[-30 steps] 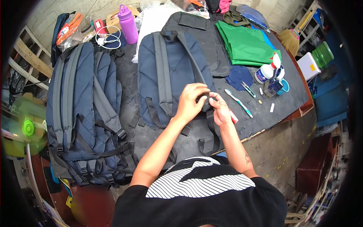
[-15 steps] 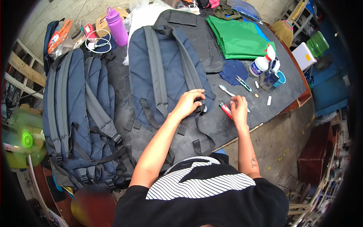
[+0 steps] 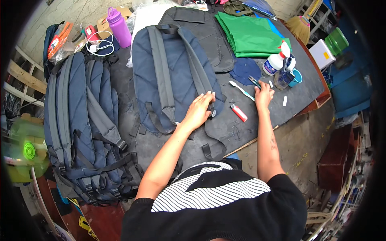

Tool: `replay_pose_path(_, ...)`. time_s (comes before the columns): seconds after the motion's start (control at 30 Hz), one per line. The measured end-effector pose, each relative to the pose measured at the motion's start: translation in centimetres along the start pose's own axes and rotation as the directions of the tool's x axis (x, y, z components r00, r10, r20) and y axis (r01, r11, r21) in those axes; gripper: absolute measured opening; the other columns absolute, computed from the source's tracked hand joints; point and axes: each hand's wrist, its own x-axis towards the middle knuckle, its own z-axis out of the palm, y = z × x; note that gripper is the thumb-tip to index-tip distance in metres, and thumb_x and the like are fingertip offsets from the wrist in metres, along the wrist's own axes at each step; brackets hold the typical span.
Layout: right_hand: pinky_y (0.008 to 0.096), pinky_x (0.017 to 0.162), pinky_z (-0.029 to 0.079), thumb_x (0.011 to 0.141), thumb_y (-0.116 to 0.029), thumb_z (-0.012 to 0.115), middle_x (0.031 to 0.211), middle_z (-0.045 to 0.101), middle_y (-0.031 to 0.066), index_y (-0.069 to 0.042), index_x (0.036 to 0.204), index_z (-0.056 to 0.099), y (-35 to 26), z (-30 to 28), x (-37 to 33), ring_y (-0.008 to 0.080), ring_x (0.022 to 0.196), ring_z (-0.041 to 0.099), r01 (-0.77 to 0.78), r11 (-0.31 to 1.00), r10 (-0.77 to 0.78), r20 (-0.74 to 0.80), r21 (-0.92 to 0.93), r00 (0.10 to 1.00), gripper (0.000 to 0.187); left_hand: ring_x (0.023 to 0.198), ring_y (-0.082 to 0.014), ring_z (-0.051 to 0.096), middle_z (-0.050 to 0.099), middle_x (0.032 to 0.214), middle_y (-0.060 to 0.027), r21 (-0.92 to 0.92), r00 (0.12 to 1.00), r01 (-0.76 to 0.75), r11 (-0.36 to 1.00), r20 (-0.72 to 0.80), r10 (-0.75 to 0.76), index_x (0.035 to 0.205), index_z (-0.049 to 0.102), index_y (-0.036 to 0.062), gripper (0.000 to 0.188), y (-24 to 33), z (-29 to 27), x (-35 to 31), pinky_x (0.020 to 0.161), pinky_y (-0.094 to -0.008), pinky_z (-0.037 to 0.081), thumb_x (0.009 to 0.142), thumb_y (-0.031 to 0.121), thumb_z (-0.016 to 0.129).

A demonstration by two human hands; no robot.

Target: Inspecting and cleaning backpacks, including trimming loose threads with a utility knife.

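Probably soft, the backpack (image 3: 171, 74) invites holding where our left hand (image 3: 198, 108) rests spread; our right hand (image 3: 263, 95) meets snips (image 3: 254, 81), closure unclear.

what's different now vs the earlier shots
The right hand has moved from beside the left hand, rightward and away from the body, to the small pointed metal snips; whether it grips them is unclear. The red plastic lighter, partly hidden at first, now shows whole. The left hand stays at the dark blue fabric backpack; the white and teal toothbrush stays put.
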Motion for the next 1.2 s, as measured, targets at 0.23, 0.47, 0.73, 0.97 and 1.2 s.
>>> replay_pose_path(0.23, 0.0411, 0.075, 0.047, 0.085, -0.009, 0.059, 0.088, 0.067, 0.0161, -0.003, 0.099, 0.063, -1.4, -1.8, 2.8, 0.0341, 0.083, 0.063, -0.112, 0.975, 0.058, 0.263, 0.194, 0.963, 0.016, 0.119, -0.029, 0.053, 0.064, 0.111, -0.0139, -0.033, 0.984, -0.085, 0.996, -0.157, 0.079, 0.095, 0.06, -0.0019, 0.018, -1.7, 0.7, -0.4, 0.107, -0.042, 0.036, 0.077, -0.004, 0.061)
replay_pose_path(0.47, 0.0333, 0.068, 0.045, 0.08, -0.009, 0.066, 0.086, 0.06, 0.0125, 0.0, 0.105, 0.057, -9.5, -7.8, -3.0, 0.0202, 0.077, 0.058, -0.05, 0.795, -0.402, 0.587, 0.604, 0.703, 0.028, 0.107, -0.0322, 0.06, 0.063, 0.094, -0.0205, -0.166, 0.99, 0.029, 0.986, -0.132, -0.051, 0.097, 0.054, -0.0068, 0.012, -1.0, 0.5, 0.1, 0.092, -0.0392, 0.047, 0.084, -0.008, 0.051)
replay_pose_path(0.73, 0.0378, 0.07, 0.044, 0.067, -0.012, 0.075, 0.081, 0.056, 0.0121, -0.001, 0.088, 0.064, -12.0, -7.8, -2.4, 0.0321, 0.08, 0.057, 0.328, 0.786, -0.603, 0.528, 0.525, 0.598, 0.026, 0.102, -0.0339, 0.062, 0.061, 0.09, -0.0196, -0.126, 0.974, -0.062, 0.99, -0.225, 0.032, 0.097, 0.051, -0.0064, 0.01, -1.3, 1.2, 0.2, 0.084, -0.0384, 0.05, 0.088, -0.006, 0.051)
replay_pose_path(0.97, 0.0416, 0.069, 0.046, 0.07, -0.015, 0.074, 0.079, 0.056, 0.0115, -0.003, 0.081, 0.062, -12.2, -6.3, -2.5, 0.0318, 0.078, 0.059, 0.494, 0.726, -0.672, 0.338, 0.479, 0.659, 0.02, 0.101, -0.0289, 0.064, 0.063, 0.092, -0.0172, -0.25, 0.973, 0.034, 0.968, -0.213, -0.089, 0.094, 0.052, -0.0041, 0.005, -0.9, 0.8, 0.3, 0.082, -0.0355, 0.052, 0.091, -0.001, 0.05)
replay_pose_path(1.2, 0.0413, 0.069, 0.046, 0.071, -0.015, 0.074, 0.082, 0.058, 0.0109, -0.004, 0.084, 0.064, -11.5, -3.7, -4.5, 0.0334, 0.081, 0.059, 0.207, 0.832, -0.474, 0.464, 0.515, 0.748, 0.02, 0.081, -0.0156, 0.067, 0.069, 0.091, -0.0085, -0.471, 0.786, 0.144, 0.87, -0.479, -0.39, 0.092, 0.064, -0.0031, 0.011, -2.5, -1.7, 1.4, 0.07, -0.0263, 0.052, 0.09, 0.005, 0.057)
